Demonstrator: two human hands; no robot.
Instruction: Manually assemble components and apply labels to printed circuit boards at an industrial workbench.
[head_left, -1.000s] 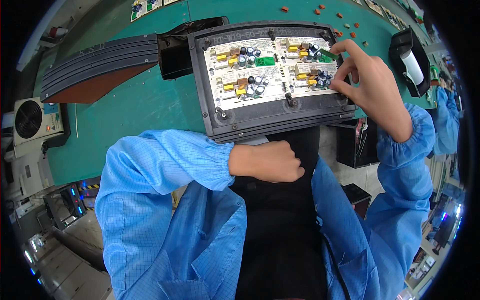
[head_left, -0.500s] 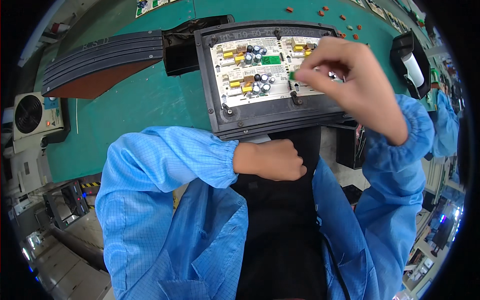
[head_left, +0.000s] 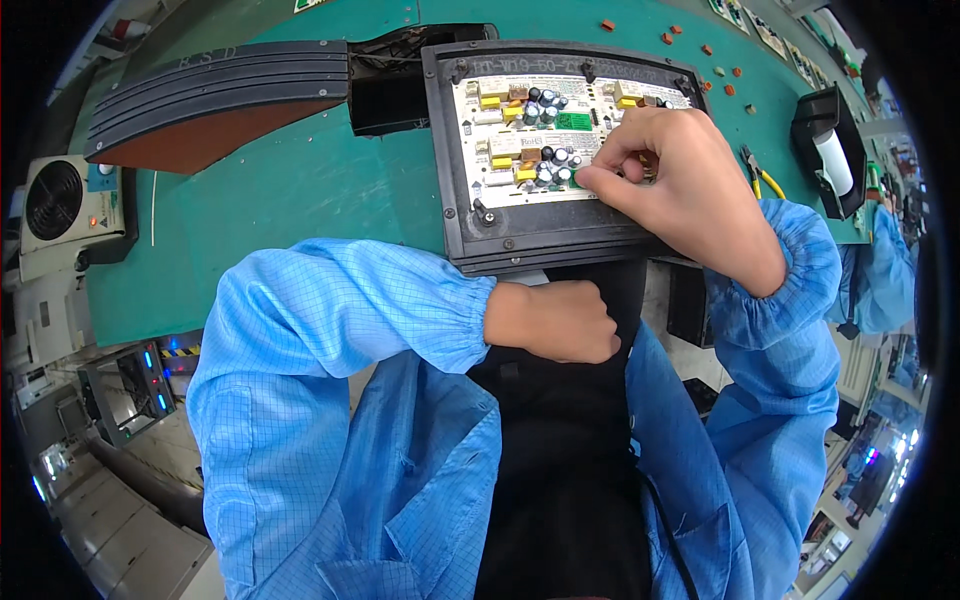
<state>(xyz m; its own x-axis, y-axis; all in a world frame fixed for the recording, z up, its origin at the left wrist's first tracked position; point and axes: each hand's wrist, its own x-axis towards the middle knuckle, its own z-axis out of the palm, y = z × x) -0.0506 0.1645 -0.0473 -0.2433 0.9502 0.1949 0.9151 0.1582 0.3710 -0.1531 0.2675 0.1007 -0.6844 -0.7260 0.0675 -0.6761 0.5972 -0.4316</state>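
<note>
My right hand [head_left: 680, 170] reaches over a panel of white circuit boards [head_left: 530, 197] with thumb and fingers pinched together. A sliver of a small green board [head_left: 577, 181] shows at the fingertips, beside the near row of black capacitors [head_left: 553, 174]; the rest is hidden by the hand. The panel lies in a black frame [head_left: 465, 232] at the bench edge. Another green board [head_left: 573, 121] sits on the far row, next to yellow and brown parts. My left hand [head_left: 555, 322] is a loose fist below the frame, over my lap; its palm is hidden.
A black slatted cover [head_left: 220, 110] and an open black box [head_left: 388, 116] stand left of the frame on the green bench [head_left: 300, 190]. Yellow-handled pliers [head_left: 765, 178], several small orange parts [head_left: 668, 39] and a black bin with a white roll [head_left: 832, 160] lie right. A fan unit [head_left: 75, 212] is far left.
My right hand has moved nearer and left over the panel with the green board, to the near capacitors. The view has shifted slightly, and the pliers now show. My left hand has hardly moved.
</note>
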